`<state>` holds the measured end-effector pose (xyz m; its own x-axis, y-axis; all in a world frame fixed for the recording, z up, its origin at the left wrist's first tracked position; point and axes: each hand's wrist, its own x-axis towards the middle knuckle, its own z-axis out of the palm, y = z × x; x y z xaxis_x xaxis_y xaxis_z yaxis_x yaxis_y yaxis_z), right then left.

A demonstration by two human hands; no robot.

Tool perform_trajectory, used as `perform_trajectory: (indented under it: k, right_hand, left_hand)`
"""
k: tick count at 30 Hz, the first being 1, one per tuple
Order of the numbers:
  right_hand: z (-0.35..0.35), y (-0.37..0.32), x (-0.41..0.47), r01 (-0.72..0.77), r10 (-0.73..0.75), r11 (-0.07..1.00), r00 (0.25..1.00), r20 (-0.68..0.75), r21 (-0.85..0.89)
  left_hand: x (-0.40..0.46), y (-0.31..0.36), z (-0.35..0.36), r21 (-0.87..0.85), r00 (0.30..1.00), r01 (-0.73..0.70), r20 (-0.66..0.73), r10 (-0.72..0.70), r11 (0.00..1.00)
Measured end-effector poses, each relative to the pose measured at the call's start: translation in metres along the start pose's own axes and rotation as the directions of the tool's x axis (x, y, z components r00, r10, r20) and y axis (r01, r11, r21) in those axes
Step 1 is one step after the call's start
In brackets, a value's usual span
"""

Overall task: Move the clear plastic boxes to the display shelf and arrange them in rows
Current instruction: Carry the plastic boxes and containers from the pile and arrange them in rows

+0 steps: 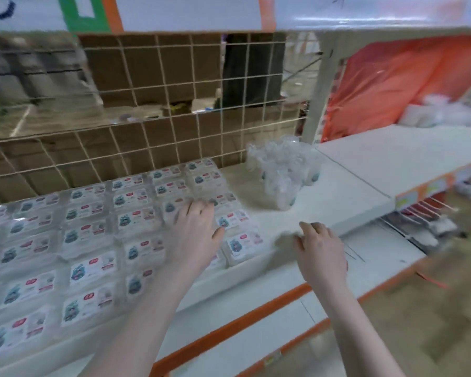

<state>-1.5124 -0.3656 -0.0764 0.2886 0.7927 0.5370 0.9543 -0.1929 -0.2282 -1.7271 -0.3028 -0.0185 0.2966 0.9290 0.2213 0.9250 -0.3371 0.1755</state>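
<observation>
Across the white display shelf (324, 202) the clear plastic boxes (93, 240) already lie flat in rows, labels up, filling its left part out to a right-hand column that ends just left of bare shelf. Behind that shelf stands a wire grid (158, 104) with brown cardboard showing through it. On the shelf to the right of the rows, near the grid, sits a crumpled clear plastic bag (283, 170); a few boxes seem to remain inside, though blur makes that hard to confirm.

The left hand (193, 229) rests on the boxes at the right end of the rows, fingers straight and spread, pressing rather than gripping. The right hand (321, 251) hovers over the bare shelf just right of the last column, fingers loosely bent and holding nothing.

Judging by their look, these boxes are light, thin-walled and fairly stiff, with smooth glossy lids that will slide easily on the shelf and on each other. That suits nudging with a flat palm to square a row. For lifting, the safest hold is probably across the 2 short sides, thumb against fingers, without squeezing the lid, since thin clear plastic can flex or crack. The bag itself is soft and slippery, so boxes are better drawn out 1 at a time.
</observation>
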Motion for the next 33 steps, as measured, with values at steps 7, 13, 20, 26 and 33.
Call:
perform_trajectory:
  k: [7, 13, 20, 26, 33]
  right_hand:
    - [-0.038, 0.059, -0.016, -0.211, 0.207, 0.975, 0.976, -0.062, -0.073]
    - [-0.06, 0.131, -0.019, -0.315, 0.307, 0.944, 0.948, -0.089, -0.095]
    - [-0.093, 0.274, 0.007, -0.361, 0.344, 0.923, 0.929, -0.135, -0.132]
    - [-0.119, 0.395, 0.041, -0.296, 0.265, 0.938, 0.947, -0.181, -0.179]
    - [-0.116, 0.502, 0.085, -0.322, 0.29, 0.93, 0.939, -0.186, -0.176]
  left_hand:
    - [0.004, 0.066, 0.005, -0.067, 0.988, -0.144, 0.04, 0.147, 0.987]
    - [0.023, 0.152, 0.022, -0.101, 0.961, -0.268, 0.036, 0.273, 0.958]
    - [0.058, 0.306, 0.066, -0.134, 0.946, -0.306, 0.068, 0.317, 0.943]
    - [0.091, 0.432, 0.089, -0.17, 0.953, -0.287, 0.048, 0.299, 0.943]
    - [0.146, 0.529, 0.118, -0.187, 0.962, -0.259, 0.036, 0.27, 0.948]
